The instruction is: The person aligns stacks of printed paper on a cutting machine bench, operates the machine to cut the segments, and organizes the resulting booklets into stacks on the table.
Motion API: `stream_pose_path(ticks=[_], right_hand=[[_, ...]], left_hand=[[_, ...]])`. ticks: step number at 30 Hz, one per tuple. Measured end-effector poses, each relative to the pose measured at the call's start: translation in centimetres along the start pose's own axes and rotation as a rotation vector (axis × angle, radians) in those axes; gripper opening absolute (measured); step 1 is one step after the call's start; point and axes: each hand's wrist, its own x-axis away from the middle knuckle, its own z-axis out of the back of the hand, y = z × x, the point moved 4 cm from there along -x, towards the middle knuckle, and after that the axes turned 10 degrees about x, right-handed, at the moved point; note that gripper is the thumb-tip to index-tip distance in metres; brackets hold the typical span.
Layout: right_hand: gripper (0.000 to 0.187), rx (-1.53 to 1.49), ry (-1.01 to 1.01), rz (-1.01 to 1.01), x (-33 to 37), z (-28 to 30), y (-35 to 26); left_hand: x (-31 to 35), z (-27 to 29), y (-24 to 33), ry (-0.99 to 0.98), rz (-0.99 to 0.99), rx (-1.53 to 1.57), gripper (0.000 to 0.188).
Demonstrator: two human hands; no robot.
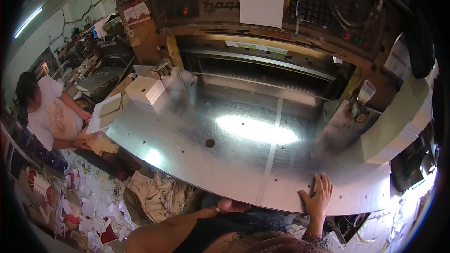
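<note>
My right hand (318,197) lies on the front right part of a shiny metal cutting table (234,164), fingers stretched out and nothing in them. My left hand (232,205) is low against the table's front edge, close to my body; its fingers are mostly hidden, so I cannot make out whether it holds anything. Behind the table stands the brown body of a large paper cutter (201,7), with a dark slot under its metal clamp bar (272,62). The metal surface in front of the slot carries small holes and one larger round hole.
A white paper stack (146,90) sits at the table's far left corner. A tall paper stack (398,129) stands on the right. At left, a person (54,112) handles sheets of paper. Paper scraps (93,197) cover the floor, and a sack of offcuts (161,197) stands below the table edge.
</note>
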Motion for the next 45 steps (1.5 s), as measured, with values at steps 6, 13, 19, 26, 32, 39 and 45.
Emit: stream_pose_path(ticks=[6,13,19,26,32,39,45], right_hand=[[0.082,-0.005,0.006,0.006,-0.2,0.1,0.1],[0.082,-0.003,0.009,0.011,-0.2,0.2,0.1],[0.083,-0.003,0.001,0.009,-0.3,0.0,0.2],[0.083,-0.007,0.006,0.008,-0.3,0.3,0.0],[0.082,-0.002,-0.002,0.006,-0.2,0.1,-0.1],[0.082,-0.006,-0.001,0.005,-0.3,0.2,0.5],[0.083,0.021,-0.043,0.068,-0.8,0.3,-0.4]], left_hand=[[-1.2,3.5,0.1,-0.008,0.083,0.016,0.049],[-1.4,4.1,-0.1,-0.089,0.068,-0.037,0.04],[-0.6,4.1,-0.4,0.48,0.002,-0.348,0.042],[-1.0,5.5,-0.1,0.493,-0.02,-0.373,0.041],[-0.1,2.7,0.0,0.457,-0.03,-0.302,0.04],[5.2,-0.2,3.6,0.68,-0.45,0.091,0.036],[6.3,2.6,6.5,0.696,-0.46,-0.418,0.035]])
